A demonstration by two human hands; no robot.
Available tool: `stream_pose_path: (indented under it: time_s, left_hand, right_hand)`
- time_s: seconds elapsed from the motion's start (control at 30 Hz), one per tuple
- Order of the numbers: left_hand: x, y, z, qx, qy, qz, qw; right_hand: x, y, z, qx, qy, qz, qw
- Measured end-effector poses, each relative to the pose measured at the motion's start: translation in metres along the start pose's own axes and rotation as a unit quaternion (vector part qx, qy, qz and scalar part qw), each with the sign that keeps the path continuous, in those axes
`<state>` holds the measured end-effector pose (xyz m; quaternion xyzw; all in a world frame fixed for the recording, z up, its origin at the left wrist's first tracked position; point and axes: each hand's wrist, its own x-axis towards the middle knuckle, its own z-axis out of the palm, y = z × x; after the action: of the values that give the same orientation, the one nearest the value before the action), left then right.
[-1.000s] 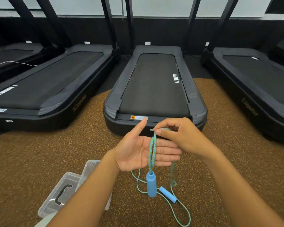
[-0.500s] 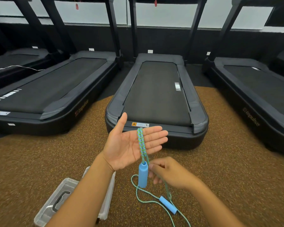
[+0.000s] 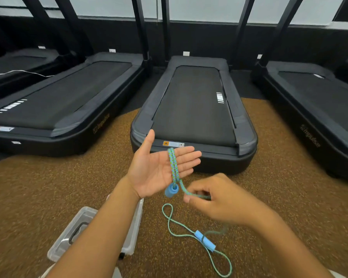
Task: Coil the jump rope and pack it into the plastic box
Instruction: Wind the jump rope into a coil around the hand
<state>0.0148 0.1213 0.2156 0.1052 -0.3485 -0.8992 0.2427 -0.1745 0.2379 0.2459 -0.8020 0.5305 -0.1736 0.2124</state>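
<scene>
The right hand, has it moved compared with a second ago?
Yes. The right hand dropped from the left hand's fingertips to below its palm, pinching the jump rope beside the hanging blue handle.

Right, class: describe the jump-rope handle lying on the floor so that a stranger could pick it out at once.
Start at the middle treadmill and come toward the camera across the brown speckled floor, past the right hand. The floor handle is a short light-blue tube lying among loose loops of green rope. Unlike the other blue handle, which dangles below the left hand, it rests on the ground.
</scene>
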Motion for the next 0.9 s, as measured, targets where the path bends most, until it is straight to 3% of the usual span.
stream_pose_path:
  time_s: [0.13,0.37,0.9]
  left_hand:
    - [0.006,-0.004,0.007,0.030,0.002,-0.030,0.999]
    - [0.009,-0.019,0.013,0.025,-0.020,-0.069,0.997]
    - [0.014,-0.034,0.019,0.050,-0.026,-0.135,0.989]
  right_hand:
    - [0.003,-0.006,-0.018,-0.032,0.065,-0.027,0.997]
    - [0.008,0.007,-0.028,0.029,0.141,0.004,0.990]
    - [0.020,0.039,-0.019,0.067,0.159,0.025,0.985]
